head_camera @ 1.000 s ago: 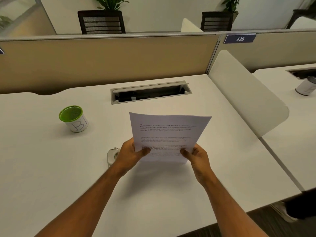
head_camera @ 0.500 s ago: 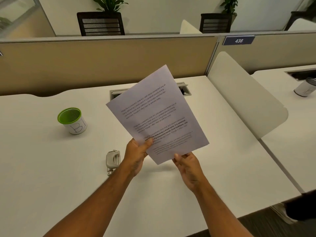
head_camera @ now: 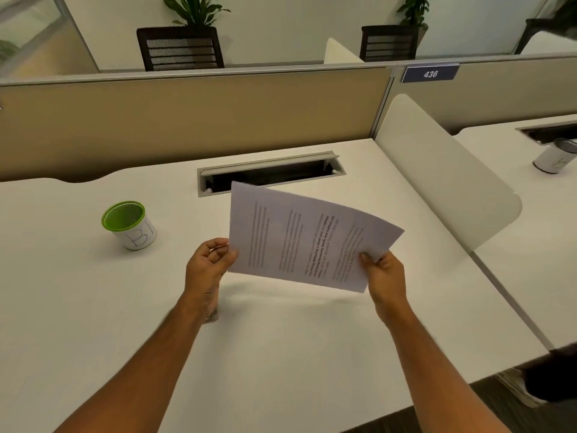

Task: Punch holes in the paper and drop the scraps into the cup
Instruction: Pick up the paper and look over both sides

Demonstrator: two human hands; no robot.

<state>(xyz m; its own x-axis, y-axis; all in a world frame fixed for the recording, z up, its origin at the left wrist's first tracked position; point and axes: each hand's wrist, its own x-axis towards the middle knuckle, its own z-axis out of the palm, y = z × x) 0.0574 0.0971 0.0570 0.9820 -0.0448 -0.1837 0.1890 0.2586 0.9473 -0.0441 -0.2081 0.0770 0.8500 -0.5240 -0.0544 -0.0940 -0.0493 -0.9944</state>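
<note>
A printed sheet of paper (head_camera: pixel 306 239) hangs above the white desk (head_camera: pixel 93 307), turned sideways so its text lines run up and down. My right hand (head_camera: pixel 385 276) pinches its lower right corner. My left hand (head_camera: pixel 210 264) holds the lower left edge between thumb and curled fingers. The white cup (head_camera: pixel 129 225), with a green rim and handwritten letters on it, stands on the desk to the left, apart from both hands. The grey hole punch (head_camera: pixel 213 316) lies under my left wrist, and only a sliver of it shows.
An open cable slot (head_camera: pixel 271 175) is set into the desk behind the paper. A beige partition (head_camera: pixel 187 126) closes the back. A white divider panel (head_camera: pixel 443 189) borders the right side. Another cup (head_camera: pixel 555 157) stands on the neighbouring desk.
The paper has turned from upright to sideways, anticlockwise. My right hand moved out to the right along with its corner. My left hand now covers the hole punch, which showed beside it before.
</note>
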